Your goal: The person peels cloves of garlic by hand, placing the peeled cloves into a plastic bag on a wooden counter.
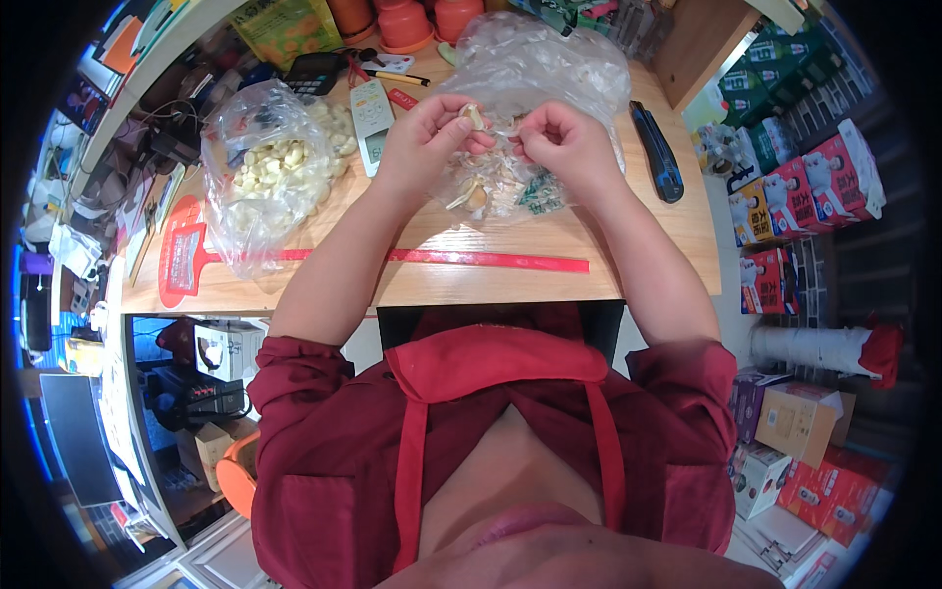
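Between the thumb and fingers of my left hand (434,136) is a garlic clove (472,116), part of it brownish. My right hand (556,140) is close beside it, thumb and forefinger pinched together; whether a bit of skin is between them is too small to tell. Below both hands, garlic skins (508,177) and an unpeeled piece of garlic (477,197) lie on a clear plastic bag (544,62) that spreads towards the back of the table. To the left, an open clear bag (243,213) holds many pale peeled cloves (272,166).
A red fly swatter (486,259) lies along the front of the wooden table (471,291). A box cutter (656,151) rests at the right edge. Behind my left hand are a white remote control (372,121), a calculator (316,72) and a yellow pen (397,76). Orange pots (405,29) stand at the back.
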Available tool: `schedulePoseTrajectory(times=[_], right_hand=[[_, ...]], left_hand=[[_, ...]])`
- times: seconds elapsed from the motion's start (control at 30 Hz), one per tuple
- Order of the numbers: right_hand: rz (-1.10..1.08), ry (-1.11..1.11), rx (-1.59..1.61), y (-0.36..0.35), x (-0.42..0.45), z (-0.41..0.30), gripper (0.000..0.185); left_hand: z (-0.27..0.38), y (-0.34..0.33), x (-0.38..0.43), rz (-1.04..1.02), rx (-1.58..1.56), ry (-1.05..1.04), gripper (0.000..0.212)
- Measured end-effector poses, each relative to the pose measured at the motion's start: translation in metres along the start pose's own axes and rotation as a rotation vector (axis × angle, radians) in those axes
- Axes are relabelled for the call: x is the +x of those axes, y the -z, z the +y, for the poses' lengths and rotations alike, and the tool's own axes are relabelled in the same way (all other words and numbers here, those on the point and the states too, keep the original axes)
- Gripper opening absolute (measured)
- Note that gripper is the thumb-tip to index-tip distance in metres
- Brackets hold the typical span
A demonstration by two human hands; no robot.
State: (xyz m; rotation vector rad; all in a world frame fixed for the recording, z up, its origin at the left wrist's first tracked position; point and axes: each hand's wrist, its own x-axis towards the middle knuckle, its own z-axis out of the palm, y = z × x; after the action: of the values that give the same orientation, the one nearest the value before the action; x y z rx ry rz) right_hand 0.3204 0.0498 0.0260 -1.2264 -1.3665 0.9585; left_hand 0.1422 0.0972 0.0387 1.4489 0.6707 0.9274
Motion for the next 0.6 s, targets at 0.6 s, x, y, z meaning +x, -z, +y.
schedulePoseTrajectory(times=[0.6], right_hand=[[-0.07, -0.029, 0.078, -0.002, -0.002, -0.005, 0.019]], left_hand=[[-0.004, -0.006, -0.005, -0.176, 0.013, 0.006, 0.02]])
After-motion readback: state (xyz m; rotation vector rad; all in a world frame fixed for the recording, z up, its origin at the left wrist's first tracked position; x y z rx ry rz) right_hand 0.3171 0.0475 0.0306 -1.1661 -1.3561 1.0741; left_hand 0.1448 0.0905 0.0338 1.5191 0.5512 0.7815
